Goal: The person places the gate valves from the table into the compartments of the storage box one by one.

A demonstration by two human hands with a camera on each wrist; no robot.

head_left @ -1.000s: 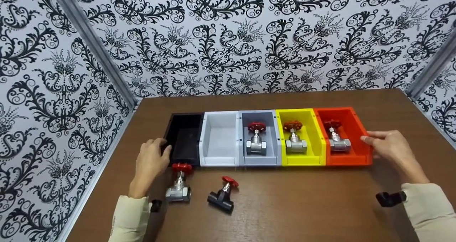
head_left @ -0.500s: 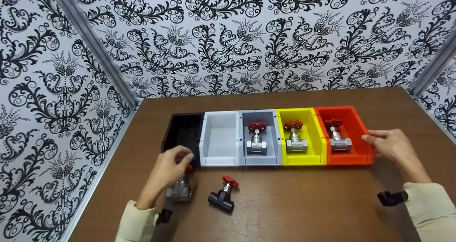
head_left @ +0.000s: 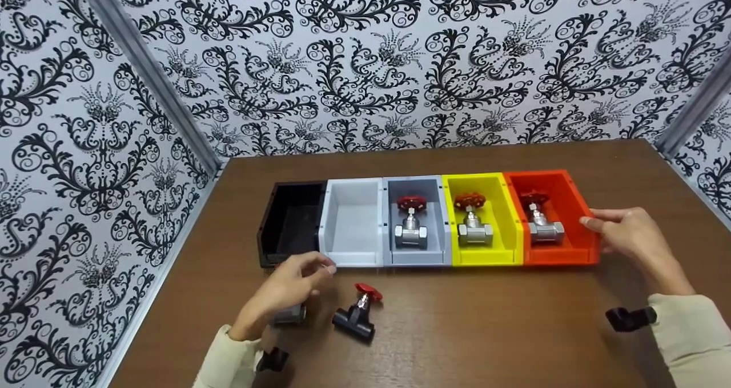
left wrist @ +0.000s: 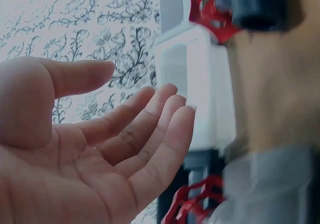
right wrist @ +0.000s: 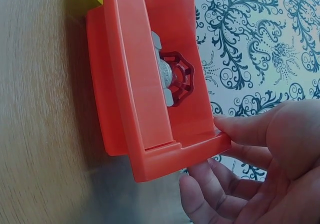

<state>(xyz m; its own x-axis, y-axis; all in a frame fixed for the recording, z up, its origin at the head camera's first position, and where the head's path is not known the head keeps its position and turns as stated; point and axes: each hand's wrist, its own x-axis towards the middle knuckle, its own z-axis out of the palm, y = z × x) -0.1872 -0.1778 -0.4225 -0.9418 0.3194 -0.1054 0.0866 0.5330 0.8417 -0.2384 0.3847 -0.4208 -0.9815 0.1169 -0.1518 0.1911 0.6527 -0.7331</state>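
My left hand point(head_left: 288, 288) hovers with loosely bent, spread fingers in front of the black bin point(head_left: 294, 222) and white bin point(head_left: 352, 258), holding nothing. It covers most of a silver valve point(head_left: 290, 315) on the table; that valve's red handwheel point(left wrist: 197, 201) shows in the left wrist view. Right of the hand lies a black-bodied valve point(head_left: 354, 322) with a red handwheel. At the far end of the row, my right hand point(head_left: 634, 236) grips the red bin point(right wrist: 137, 69) by its side wall, thumb over the rim and fingers outside. A silver valve point(head_left: 545, 231) sits in that bin.
The bins stand joined in a row on the brown table point(head_left: 485, 331). The grey bin point(head_left: 420, 258) and yellow bin point(head_left: 486, 258) each hold a silver valve with a red handwheel. Patterned wall panels point(head_left: 388, 62) rise behind and at the sides.
My left hand has left the black bin's outer side and moved right and toward me, over the silver valve. My right hand stays on the red bin, whose end has shifted very slightly.
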